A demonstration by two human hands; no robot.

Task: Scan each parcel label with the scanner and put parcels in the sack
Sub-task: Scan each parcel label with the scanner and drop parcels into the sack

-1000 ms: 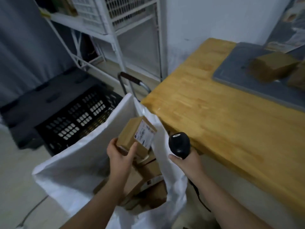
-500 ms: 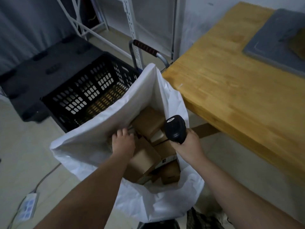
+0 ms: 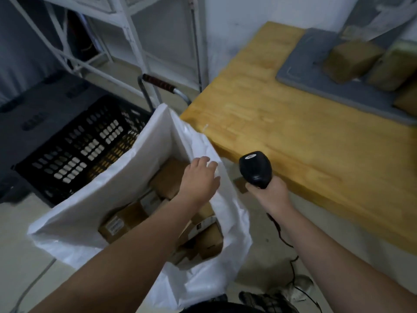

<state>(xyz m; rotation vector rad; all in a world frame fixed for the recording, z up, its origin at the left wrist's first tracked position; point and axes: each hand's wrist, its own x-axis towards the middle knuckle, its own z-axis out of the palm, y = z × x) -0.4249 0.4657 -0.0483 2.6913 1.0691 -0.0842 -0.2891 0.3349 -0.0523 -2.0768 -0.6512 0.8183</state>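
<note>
Left hand (image 3: 198,179), fingers loose and empty, hovers over the white sack (image 3: 117,190); right hand (image 3: 269,195) grips the scanner (image 3: 255,169) by the desk's (image 3: 293,132) near edge. Best next: lift a parcel (image 3: 352,59) from the desk's far-right corner, label toward the scanner. Brown parcels (image 3: 121,224), some white-labelled, lie jumbled in the sack.

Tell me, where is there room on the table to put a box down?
The table is bare wood all the way from the mat to its near edge, next to the sack. The mat's left corner is bare too. It is crowded on the mat's right part, which holds parcels, and in the sack, which is piled full, with the left hand over it.
</note>
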